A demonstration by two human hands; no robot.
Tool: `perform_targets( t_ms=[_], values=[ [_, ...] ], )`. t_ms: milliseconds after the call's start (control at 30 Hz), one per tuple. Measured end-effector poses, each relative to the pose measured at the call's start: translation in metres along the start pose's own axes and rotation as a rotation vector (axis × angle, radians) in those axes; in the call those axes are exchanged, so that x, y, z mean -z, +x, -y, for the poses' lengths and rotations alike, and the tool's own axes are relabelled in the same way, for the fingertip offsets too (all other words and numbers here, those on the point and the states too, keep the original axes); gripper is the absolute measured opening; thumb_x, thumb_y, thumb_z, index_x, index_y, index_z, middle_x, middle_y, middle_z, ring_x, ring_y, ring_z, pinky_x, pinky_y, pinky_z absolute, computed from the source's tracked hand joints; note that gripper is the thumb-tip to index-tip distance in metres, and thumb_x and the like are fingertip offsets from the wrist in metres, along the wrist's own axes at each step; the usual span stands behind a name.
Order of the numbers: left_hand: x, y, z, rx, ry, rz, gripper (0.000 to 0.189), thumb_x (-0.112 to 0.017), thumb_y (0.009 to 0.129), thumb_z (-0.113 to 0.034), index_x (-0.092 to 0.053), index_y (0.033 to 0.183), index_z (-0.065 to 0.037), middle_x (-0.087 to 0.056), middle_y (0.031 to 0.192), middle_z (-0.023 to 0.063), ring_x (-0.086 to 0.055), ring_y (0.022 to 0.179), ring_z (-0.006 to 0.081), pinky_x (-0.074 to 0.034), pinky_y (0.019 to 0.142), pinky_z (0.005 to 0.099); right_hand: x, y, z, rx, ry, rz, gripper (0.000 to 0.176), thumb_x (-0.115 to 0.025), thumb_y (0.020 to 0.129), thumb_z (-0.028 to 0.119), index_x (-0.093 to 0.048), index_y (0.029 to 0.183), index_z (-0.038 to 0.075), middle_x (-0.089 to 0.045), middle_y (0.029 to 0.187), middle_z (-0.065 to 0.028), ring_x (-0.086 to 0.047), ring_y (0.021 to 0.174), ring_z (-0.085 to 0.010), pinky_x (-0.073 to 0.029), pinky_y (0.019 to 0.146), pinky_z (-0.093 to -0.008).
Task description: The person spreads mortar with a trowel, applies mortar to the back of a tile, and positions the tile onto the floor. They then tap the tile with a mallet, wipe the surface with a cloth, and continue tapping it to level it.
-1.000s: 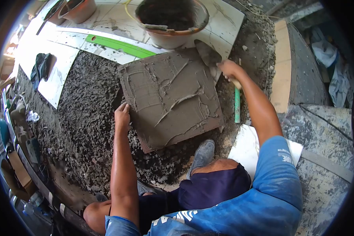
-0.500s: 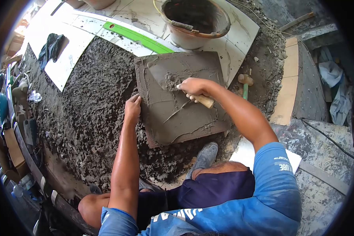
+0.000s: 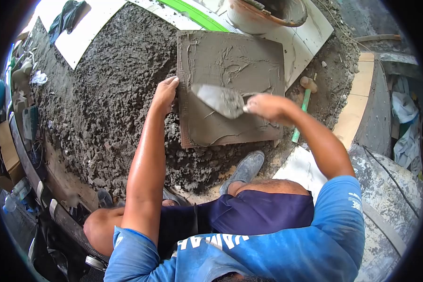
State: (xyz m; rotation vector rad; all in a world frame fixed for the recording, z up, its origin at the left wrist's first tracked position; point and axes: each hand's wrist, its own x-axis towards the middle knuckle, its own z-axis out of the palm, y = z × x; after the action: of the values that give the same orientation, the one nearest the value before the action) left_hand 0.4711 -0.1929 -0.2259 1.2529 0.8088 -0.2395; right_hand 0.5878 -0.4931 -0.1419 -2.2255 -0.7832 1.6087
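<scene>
Meanwhile, our right hand [image 3: 267, 106] grips a trowel [image 3: 219, 99] over the mortar-coated tile [image 3: 239, 61]; our left hand [image 3: 165, 94], fingers together, presses its edge.

Mortar-smeared trowel [image 3: 219, 99] low over mortar-coated tile [image 3: 235, 58]

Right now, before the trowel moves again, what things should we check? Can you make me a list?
1. Left hand steadies the tile at its left edge: ok.
2. Right hand is closed round the trowel: ok.
3. Trowel blade is over the tile, not over the loose mortar bed: ok.
4. Wet mortar on the tile is spread even: not ok, ridges and swirls show.
5. Enough mortar on the blade: cannot tell.
6. Mallet lies to the right of the tile, clear of the trowel: ok.
</scene>
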Motion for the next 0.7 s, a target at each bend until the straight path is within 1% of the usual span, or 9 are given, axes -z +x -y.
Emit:
perform_targets(
  t_ms=[67,100,167,233,367,433,567,633,700],
  values=[
    [0.007,0.015,0.014,-0.066,0.086,0.022,0.034,-0.049,0.1,-0.032,-0.062,0.117,-0.005,-0.064,0.098,0.0017,-0.057,0.079,0.0134,-0.047,0.066,0.032,-0.04,-0.039,0.011,0.03,-0.055,-0.136,0.039,-0.049,0.096,0.037,-0.056,0.092,-0.001,-0.062,0.08,-0.0209,-0.062,0.077,-0.0361,-0.049,0.071,-0.0448],
    [0.007,0.013,0.012,-0.029,0.09,0.051,0.032,-0.049,0.1,-0.03,-0.062,0.116,-0.006,-0.064,0.096,0.0021,-0.056,0.072,0.0115,-0.046,0.061,0.0294,-0.062,-0.051,0.017,-0.013,-0.004,-0.19,0.039,-0.05,0.096,0.035,-0.054,0.091,-0.003,-0.062,0.084,-0.0228,-0.061,0.081,-0.0394,-0.047,0.076,-0.0467],
    [0.003,0.004,0.001,-0.031,0.228,-0.004,0.034,-0.049,0.099,-0.027,-0.062,0.118,-0.002,-0.062,0.083,0.0029,-0.053,0.066,0.0114,-0.044,0.058,0.0305,-0.106,-0.059,0.014,0.13,-0.054,-0.222,0.038,-0.05,0.094,0.036,-0.054,0.093,-0.002,-0.063,0.086,-0.0266,-0.061,0.087,-0.0456,-0.049,0.075,-0.0509],
    [0.004,0.002,-0.008,0.021,0.296,-0.018,0.034,-0.05,0.099,-0.027,-0.062,0.119,-0.002,-0.061,0.082,0.0021,-0.051,0.064,0.0106,-0.042,0.055,0.0312,-0.125,-0.072,0.043,0.048,-0.071,-0.197,0.033,-0.051,0.093,0.031,-0.05,0.095,-0.001,-0.063,0.083,-0.0258,-0.061,0.083,-0.0463,-0.048,0.075,-0.0534],
    [-0.005,-0.013,-0.019,0.026,0.27,-0.054,0.036,-0.051,0.098,-0.029,-0.061,0.121,-0.003,-0.06,0.081,0.0016,-0.047,0.059,0.0099,-0.037,0.046,0.0324,-0.154,-0.064,0.027,0.208,-0.257,-0.361,0.027,-0.055,0.092,0.028,-0.049,0.098,0.002,-0.064,0.077,-0.0209,-0.065,0.074,-0.0399,-0.052,0.066,-0.0495],
    [-0.003,-0.008,-0.013,0.014,0.314,-0.069,0.037,-0.052,0.097,-0.028,-0.062,0.121,0.0,-0.065,0.094,0.006,-0.054,0.069,0.012,-0.042,0.055,0.0292,-0.163,-0.059,0.026,0.18,-0.268,-0.373,0.027,-0.056,0.092,0.027,-0.049,0.097,0.002,-0.065,0.077,-0.0205,-0.066,0.073,-0.0388,-0.053,0.065,-0.0483],
    [0.003,0.009,0.004,-0.072,0.256,-0.05,0.033,-0.053,0.098,-0.023,-0.063,0.117,0.002,-0.067,0.098,0.007,-0.058,0.084,0.0144,-0.047,0.074,0.0302,-0.172,-0.052,0.022,0.032,-0.258,-0.431,0.026,-0.057,0.091,0.025,-0.049,0.095,0.001,-0.065,0.077,-0.0205,-0.067,0.075,-0.0381,-0.055,0.066,-0.0472],
    [0.003,0.009,0.007,-0.095,0.152,0.009,0.034,-0.051,0.099,-0.027,-0.062,0.121,-0.003,-0.065,0.098,0.0031,-0.057,0.074,0.0099,-0.046,0.056,0.0261,-0.171,-0.056,0.016,-0.026,-0.205,-0.436,0.026,-0.056,0.092,0.025,-0.049,0.095,0.0,-0.065,0.079,-0.023,-0.066,0.076,-0.0402,-0.054,0.068,-0.0494],
    [0.011,0.022,0.018,-0.106,0.148,0.027,0.034,-0.05,0.1,-0.026,-0.06,0.121,-0.001,-0.065,0.105,0.0052,-0.06,0.085,0.0147,-0.051,0.067,0.0311,-0.17,-0.062,0.008,-0.125,-0.074,-0.485,0.025,-0.054,0.092,0.023,-0.048,0.095,-0.001,-0.065,0.081,-0.0253,-0.065,0.08,-0.0433,-0.053,0.072,-0.0515]
  ],
)
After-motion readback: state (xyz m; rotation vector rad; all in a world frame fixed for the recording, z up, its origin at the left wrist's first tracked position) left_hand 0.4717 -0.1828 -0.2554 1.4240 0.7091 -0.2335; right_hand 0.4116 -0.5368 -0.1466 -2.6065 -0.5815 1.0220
